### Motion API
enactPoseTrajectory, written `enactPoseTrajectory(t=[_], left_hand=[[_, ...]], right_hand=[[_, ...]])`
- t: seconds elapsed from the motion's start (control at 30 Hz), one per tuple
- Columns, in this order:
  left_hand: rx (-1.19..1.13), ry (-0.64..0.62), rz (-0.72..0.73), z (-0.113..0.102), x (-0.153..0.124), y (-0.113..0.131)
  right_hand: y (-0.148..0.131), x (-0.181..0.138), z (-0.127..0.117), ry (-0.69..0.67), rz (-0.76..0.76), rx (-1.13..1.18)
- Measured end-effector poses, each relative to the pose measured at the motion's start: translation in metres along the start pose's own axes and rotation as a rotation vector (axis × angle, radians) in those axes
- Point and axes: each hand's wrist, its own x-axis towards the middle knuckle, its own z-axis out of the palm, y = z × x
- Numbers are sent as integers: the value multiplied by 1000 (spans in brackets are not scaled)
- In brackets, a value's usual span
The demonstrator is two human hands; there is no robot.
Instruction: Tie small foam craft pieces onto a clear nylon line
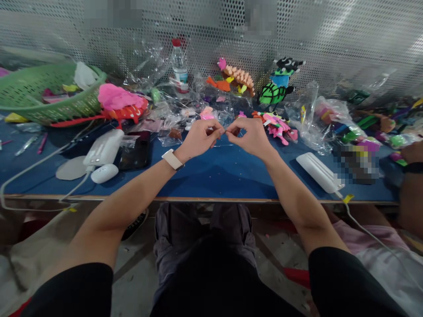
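My left hand [200, 138] and my right hand [250, 137] meet over the blue table [211, 174], fingertips pinched together on a clear plastic bag [228, 136] that hangs thin between them. Both hands are closed in a pinch. A light watch [172, 159] sits on my left wrist. Just beyond the hands lie more clear bags and small coloured foam pieces [276, 123].
A green basket [42, 92] stands at the far left, with a pink and red foam toy [122, 105] beside it. A water bottle [179, 66], foam animals [277, 83], a white device with cable [104, 147], a dark phone [135, 152] and another white device [319, 171] lie around. Another person's arm [411, 185] is at the right edge.
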Motion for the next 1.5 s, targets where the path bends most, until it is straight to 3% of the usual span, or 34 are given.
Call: enactPoseTrajectory(t=[0.37, 0.63, 0.93, 1.0, 1.13, 1.2, 1.37, 1.5], left_hand=[[32, 59, 19, 1, -1, 1], [44, 70, 44, -1, 0, -2], [-169, 15, -99, 1, 3, -3], [-90, 69, -64, 0, 3, -6], [256, 376, 80, -8, 1, -11], [418, 447, 168, -13, -1, -12], [639, 240, 342, -21, -1, -16], [657, 193, 356, -19, -2, -20]], right_hand=[[-1, 1, 8, 62, 141, 190], [2, 2, 12, 58, 164, 261], [-8, -1, 9, 89, 135, 233], [-8, 0, 11, 89, 179, 282], [-4, 1, 18, 160, 279, 340], [-2, 1, 20, 181, 304, 354], [-3, 1, 23, 177, 297, 371], [-7, 1, 24, 198, 267, 361]])
